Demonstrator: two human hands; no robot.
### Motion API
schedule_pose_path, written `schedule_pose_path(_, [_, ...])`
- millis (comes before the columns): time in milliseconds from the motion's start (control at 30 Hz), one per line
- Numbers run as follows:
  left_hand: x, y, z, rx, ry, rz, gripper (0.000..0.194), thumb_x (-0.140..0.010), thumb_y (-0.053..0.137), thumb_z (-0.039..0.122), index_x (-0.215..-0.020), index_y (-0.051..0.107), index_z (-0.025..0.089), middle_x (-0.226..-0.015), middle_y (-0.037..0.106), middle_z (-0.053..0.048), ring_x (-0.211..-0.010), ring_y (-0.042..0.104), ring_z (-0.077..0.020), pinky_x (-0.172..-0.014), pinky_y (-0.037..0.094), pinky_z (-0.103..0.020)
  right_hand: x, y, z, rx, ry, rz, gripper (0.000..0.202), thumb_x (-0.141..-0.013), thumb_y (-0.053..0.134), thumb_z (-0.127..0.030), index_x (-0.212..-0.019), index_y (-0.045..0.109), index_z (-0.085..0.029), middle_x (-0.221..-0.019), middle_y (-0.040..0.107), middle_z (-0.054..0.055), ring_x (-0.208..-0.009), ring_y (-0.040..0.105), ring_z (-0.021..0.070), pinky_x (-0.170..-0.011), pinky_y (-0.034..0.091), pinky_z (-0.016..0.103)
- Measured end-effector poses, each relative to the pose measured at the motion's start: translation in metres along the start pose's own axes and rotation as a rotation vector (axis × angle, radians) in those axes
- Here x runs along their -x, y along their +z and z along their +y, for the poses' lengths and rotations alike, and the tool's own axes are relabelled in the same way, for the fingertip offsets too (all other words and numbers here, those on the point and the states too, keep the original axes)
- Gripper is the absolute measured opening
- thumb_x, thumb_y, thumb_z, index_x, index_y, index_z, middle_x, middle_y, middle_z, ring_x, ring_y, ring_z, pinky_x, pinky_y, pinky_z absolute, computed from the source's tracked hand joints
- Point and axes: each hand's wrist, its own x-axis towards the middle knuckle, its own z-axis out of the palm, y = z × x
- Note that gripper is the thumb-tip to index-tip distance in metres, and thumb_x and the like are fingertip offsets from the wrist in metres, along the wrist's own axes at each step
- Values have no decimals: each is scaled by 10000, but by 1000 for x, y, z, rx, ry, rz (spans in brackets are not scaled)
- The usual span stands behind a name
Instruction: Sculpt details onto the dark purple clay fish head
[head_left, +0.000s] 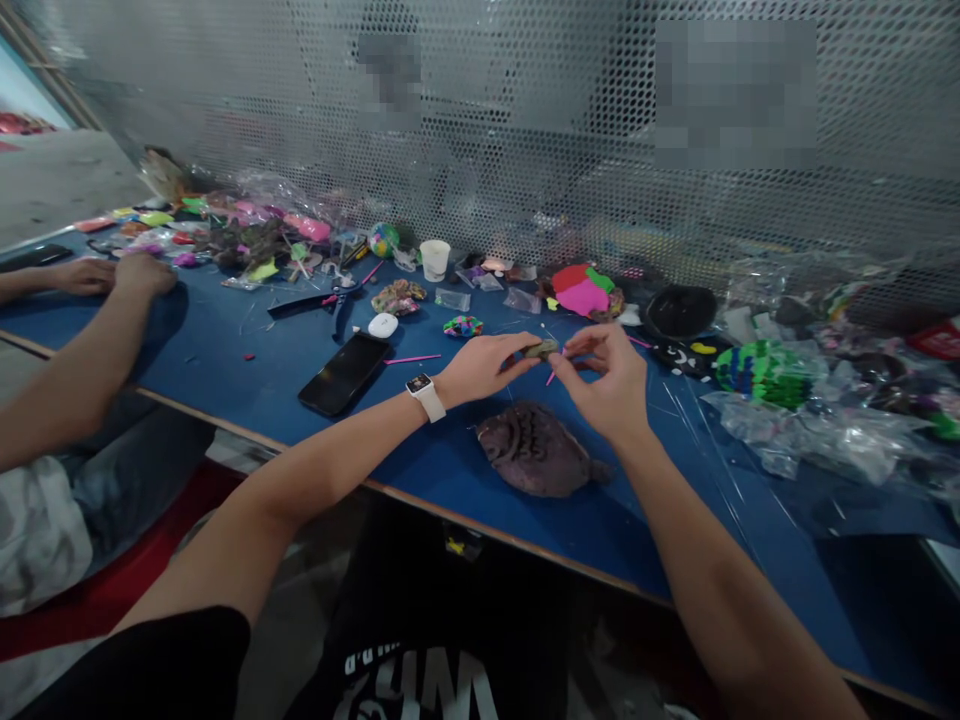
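A small greyish-brown lump of clay (541,349) is pinched between the fingertips of my left hand (487,366), which wears a white watch (426,394) at the wrist. My right hand (609,382) meets its other end, thumb and fingers drawn together; a thin pink stick (552,377) shows just below these fingers. How the stick is held, I cannot make out. Under both hands lies a dark brown fish-shaped clay piece (536,450) with raised curved lines on top, touched by neither hand.
Left of my hands are a black phone (345,373), a white case (383,325), pliers (341,305) and a pink stick (412,359). Coloured clay, a paper cup (435,260) and plastic bags (840,430) line the mesh wall. Another person's arms (112,330) rest at far left.
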Motion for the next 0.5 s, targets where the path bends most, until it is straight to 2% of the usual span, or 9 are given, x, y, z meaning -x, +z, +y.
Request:
schedule_pose_path(100, [1, 0, 0, -3, 24, -38, 409, -1241, 498, 424, -1465, 723, 166, -1260, 859, -130, -1056, 843, -228, -908, 620, -311, -3, -1, 5, -84, 116, -120, 364, -987, 836, -576, -1153, 804, -254, -1096, 846, 91, -878, 828, 250, -703, 684, 372])
schedule_pose_path(200, [0, 1, 2, 43, -1, -85, 422, -1260, 428, 390, -1479, 715, 172, -1086, 871, -80, -898, 839, -192, -864, 613, -287, -4, -1, 9, -110, 178, -256, 444, -1054, 737, -680, -1047, 829, -245, -932, 859, 71, -776, 803, 236, -746, 671, 393])
schedule_pose_path(300, [-2, 3, 3, 84, -16, -117, 420, -1257, 396, 324, -1529, 684, 185, -1011, 866, -46, -832, 826, -177, -850, 610, -285, -5, 0, 16, -95, 202, -200, 405, -1053, 743, -630, -1013, 823, -236, -876, 853, 57, -686, 776, 222, -718, 644, 393])
schedule_pose_path(433, [-4, 5, 6, 152, -17, -103, 415, -1222, 423, 227, -1554, 667, 182, -1127, 875, -54, -790, 803, -147, -842, 605, -278, -5, 0, 30, -5, 177, -68, 272, -1041, 723, -485, -1053, 818, -231, -833, 823, 36, -671, 761, 222, -702, 601, 383])
schedule_pose_path(500, [-3, 5, 8, 196, -33, -81, 405, -1212, 439, 211, -1535, 679, 178, -1157, 876, -54, -742, 778, -129, -811, 597, -269, -4, -2, 35, 57, 159, -69, 253, -1052, 673, -436, -1085, 813, -228, -796, 796, 26, -674, 745, 225, -706, 589, 381])
